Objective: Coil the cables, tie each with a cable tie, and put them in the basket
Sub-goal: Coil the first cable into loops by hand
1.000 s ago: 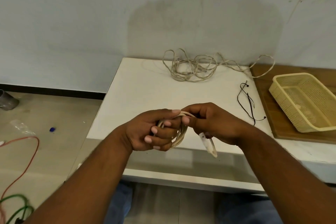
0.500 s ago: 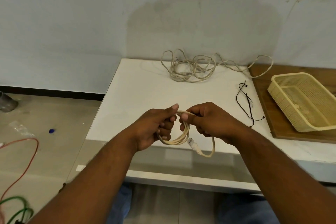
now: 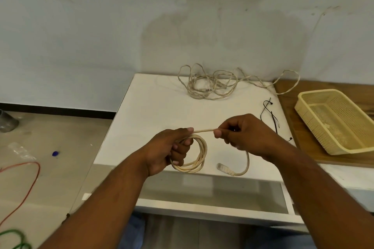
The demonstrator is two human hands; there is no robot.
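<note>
My left hand [image 3: 172, 147] grips a small coil of beige network cable [image 3: 199, 159] above the near part of the white table [image 3: 153, 111]. From the coil a short straight run leads to my right hand [image 3: 244, 135], which pinches the cable. The free end hangs below that hand and curls left to a clear plug [image 3: 223, 168]. A tangled heap of beige cable [image 3: 210, 84] lies at the table's far edge. Thin black cable ties [image 3: 271, 115] lie right of my right hand. The yellow mesh basket [image 3: 315, 127] stands on a wooden board at the right.
A wooden board [image 3: 299, 133] adjoins the table on the right. An open shelf [image 3: 212, 196] sits under the tabletop in front of me. On the floor at left lie a red cable [image 3: 30, 180], a green cable [image 3: 14, 236] and a small blue cap [image 3: 55, 153].
My hands have moved apart: the right hand slid rightwards along the cable, drawing out a straight run from the coil. The plug end now hangs lower right of the coil.
</note>
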